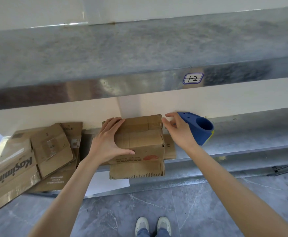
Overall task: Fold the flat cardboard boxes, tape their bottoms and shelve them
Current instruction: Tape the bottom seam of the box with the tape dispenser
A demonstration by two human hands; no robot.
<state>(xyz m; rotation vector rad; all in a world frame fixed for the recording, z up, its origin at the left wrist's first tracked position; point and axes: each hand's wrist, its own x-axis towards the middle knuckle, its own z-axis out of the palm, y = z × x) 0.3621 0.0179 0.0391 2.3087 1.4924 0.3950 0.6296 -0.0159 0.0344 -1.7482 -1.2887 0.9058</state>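
A small folded cardboard box [145, 139] stands on the lower metal shelf [242, 134], its flaps folded across the top and one flap hanging down over the shelf's front edge. My left hand [106, 140] grips the box's left side, fingers over the top and thumb on the front face. My right hand [178, 129] hovers just right of the box's far right corner, fingers spread, holding nothing. A blue tape dispenser [199, 127] lies on the shelf right behind my right hand.
Several flat cardboard boxes [37, 156] are piled on the shelf's left part, some jutting past its edge. A white sheet [109, 183] lies under the box. The upper metal shelf [139, 53] carries a label "1-2" [193, 78]. Grey tiled floor and my shoes [153, 225] are below.
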